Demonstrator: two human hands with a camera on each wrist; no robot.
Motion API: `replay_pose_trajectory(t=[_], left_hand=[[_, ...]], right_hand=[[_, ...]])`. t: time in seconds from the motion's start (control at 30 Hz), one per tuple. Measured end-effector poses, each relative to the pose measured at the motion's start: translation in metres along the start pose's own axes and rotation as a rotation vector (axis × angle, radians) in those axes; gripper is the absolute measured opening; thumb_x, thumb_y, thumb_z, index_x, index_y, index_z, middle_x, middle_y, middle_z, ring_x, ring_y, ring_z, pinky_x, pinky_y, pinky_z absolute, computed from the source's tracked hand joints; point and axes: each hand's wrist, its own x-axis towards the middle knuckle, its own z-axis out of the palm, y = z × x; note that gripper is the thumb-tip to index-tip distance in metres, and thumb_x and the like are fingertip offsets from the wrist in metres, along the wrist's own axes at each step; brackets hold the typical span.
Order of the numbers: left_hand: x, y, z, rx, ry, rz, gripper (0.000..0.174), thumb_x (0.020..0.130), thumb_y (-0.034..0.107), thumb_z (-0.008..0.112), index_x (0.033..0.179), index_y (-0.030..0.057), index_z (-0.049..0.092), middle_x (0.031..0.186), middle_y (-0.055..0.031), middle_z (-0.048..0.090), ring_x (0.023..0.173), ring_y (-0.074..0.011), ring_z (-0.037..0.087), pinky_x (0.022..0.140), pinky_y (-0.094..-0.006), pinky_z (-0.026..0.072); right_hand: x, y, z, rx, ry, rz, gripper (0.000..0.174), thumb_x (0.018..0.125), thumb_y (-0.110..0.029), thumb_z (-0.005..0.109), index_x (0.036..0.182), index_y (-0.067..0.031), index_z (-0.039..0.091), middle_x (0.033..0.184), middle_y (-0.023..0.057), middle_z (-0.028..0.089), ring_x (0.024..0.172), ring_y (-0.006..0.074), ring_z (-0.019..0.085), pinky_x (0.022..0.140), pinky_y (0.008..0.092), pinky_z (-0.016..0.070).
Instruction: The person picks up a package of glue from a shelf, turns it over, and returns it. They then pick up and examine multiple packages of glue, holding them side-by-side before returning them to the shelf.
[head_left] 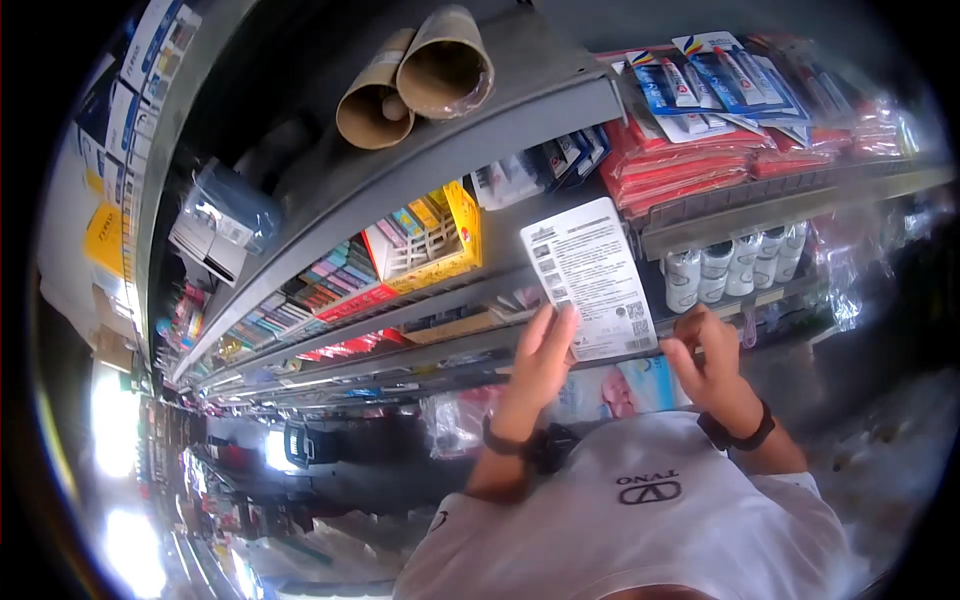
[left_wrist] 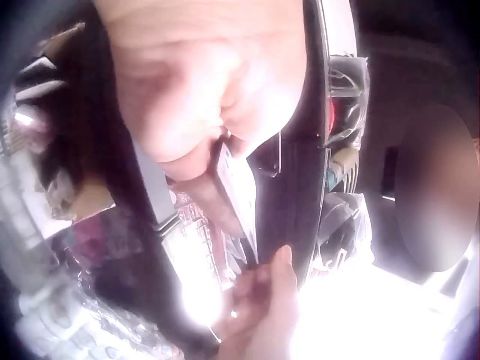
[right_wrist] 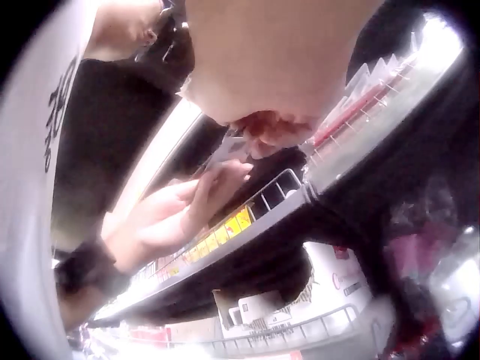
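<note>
Beside stocked metal shelves [head_left: 540, 112], pinching a white printed card [head_left: 598, 270] by its near left edge in the left hand [head_left: 538, 366]. Apparently holding it up to view, with the right hand [head_left: 718, 368] bent-fingered by the opposite corner, touching or not, cannot tell; for any turn, needing a steady pinch.
</note>
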Motion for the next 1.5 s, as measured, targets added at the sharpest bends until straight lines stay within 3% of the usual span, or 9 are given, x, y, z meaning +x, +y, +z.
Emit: replay_pose_trajectory(t=[0.03, 0.13, 0.17, 0.27, 0.43, 0.5, 0.63, 1.33, 1.5], left_hand=[[-0.003, 0.003, 0.0, 0.083, 0.004, -0.018, 0.028, 0.104, 0.021, 0.048, 0.121, -0.0008, 0.055, 0.102, -0.0011, 0.061, 0.09, -0.0048, 0.055, 0.081, -0.0226, 0.0471], [-0.006, 0.004, 0.0, 0.334, -0.061, 0.074, 0.029, 0.104, 0.021, 0.048, 0.121, -0.0014, 0.054, 0.1, -0.0009, 0.062, 0.089, -0.0045, 0.055, 0.08, -0.022, 0.046], [-0.008, 0.003, 0.0, 0.38, -0.074, 0.069, 0.03, 0.104, 0.02, 0.048, 0.124, -0.0021, 0.053, 0.107, -0.002, 0.061, 0.095, -0.0055, 0.054, 0.084, -0.0229, 0.0456], [-0.013, 0.005, 0.002, 0.458, -0.113, 0.063, 0.034, 0.104, 0.016, 0.048, 0.132, -0.0037, 0.049, 0.121, -0.005, 0.06, 0.107, -0.0082, 0.053, 0.091, -0.0253, 0.0444], [-0.021, -0.002, 0.002, 0.195, -0.109, 0.166, 0.039, 0.098, 0.005, 0.056, 0.135, -0.004, 0.049, 0.124, -0.0102, 0.062, 0.11, -0.0139, 0.058, 0.091, -0.0281, 0.0491], [-0.022, 0.0, -0.003, 0.247, -0.102, 0.042, 0.042, 0.095, 0.001, 0.058, 0.135, -0.0047, 0.049, 0.124, -0.0122, 0.062, 0.109, -0.0162, 0.061, 0.087, -0.0295, 0.0539], [-0.024, -0.005, -0.008, 0.299, -0.064, 0.037, 0.044, 0.093, -0.001, 0.061, 0.135, -0.0056, 0.049, 0.122, -0.0134, 0.063, 0.102, -0.0169, 0.065, 0.076, -0.0305, 0.0604], [-0.025, -0.002, 0.0, 0.303, -0.042, 0.014, 0.042, 0.092, -0.002, 0.062, 0.132, -0.0076, 0.05, 0.12, -0.0145, 0.064, 0.1, -0.0175, 0.066, 0.077, -0.0307, 0.0599], [-0.023, -0.006, -0.004, 0.367, -0.046, 0.044, 0.047, 0.092, -0.002, 0.062, 0.136, -0.0063, 0.047, 0.128, -0.0141, 0.06, 0.107, -0.0182, 0.063, 0.089, -0.0322, 0.0546]], right_hand=[[0.0, -0.005, -0.004, 0.058, -0.069, 0.187, 0.022, 0.086, -0.019, 0.07, 0.093, -0.0001, 0.061, 0.073, 0.0096, 0.059, 0.056, 0.0216, 0.057, 0.052, 0.0283, 0.0431], [0.007, -0.005, -0.005, 0.072, -0.271, 0.155, 0.023, 0.089, -0.019, 0.067, 0.093, 0.0027, 0.061, 0.072, 0.0118, 0.057, 0.056, 0.0239, 0.056, 0.053, 0.0311, 0.0435], [0.01, -0.007, -0.002, 0.073, -0.319, 0.075, 0.023, 0.093, -0.018, 0.061, 0.096, 0.0051, 0.06, 0.074, 0.0138, 0.058, 0.057, 0.0254, 0.057, 0.054, 0.0335, 0.0438], [0.003, -0.011, 0.011, 0.203, -0.304, 0.203, 0.022, 0.096, -0.016, 0.058, 0.099, 0.0055, 0.061, 0.076, 0.0148, 0.059, 0.058, 0.0265, 0.057, 0.055, 0.0344, 0.0449], [-0.001, -0.009, 0.013, 0.4, -0.274, 0.423, 0.03, 0.102, -0.021, 0.049, 0.106, 0.0064, 0.061, 0.076, 0.0087, 0.061, 0.063, 0.0127, 0.059, 0.056, 0.0275, 0.0475], [0.002, -0.007, 0.012, 0.44, -0.27, 0.457, 0.033, 0.103, -0.023, 0.048, 0.107, 0.0067, 0.061, 0.076, 0.0075, 0.062, 0.064, 0.01, 0.059, 0.056, 0.0258, 0.0477], [0.003, -0.003, 0.015, 0.419, -0.293, 0.45, 0.033, 0.103, -0.023, 0.048, 0.107, 0.0069, 0.061, 0.077, 0.0082, 0.062, 0.063, 0.011, 0.058, 0.056, 0.0264, 0.0476], [0.003, 0.0, 0.009, 0.363, -0.308, 0.425, 0.035, 0.102, -0.025, 0.05, 0.103, 0.0076, 0.063, 0.073, 0.0098, 0.064, 0.062, 0.0134, 0.06, 0.056, 0.028, 0.049], [0.006, -0.007, 0.008, 0.346, -0.264, 0.411, 0.03, 0.101, -0.021, 0.053, 0.096, 0.0066, 0.063, 0.07, 0.0087, 0.062, 0.061, 0.0121, 0.059, 0.055, 0.028, 0.0475]])
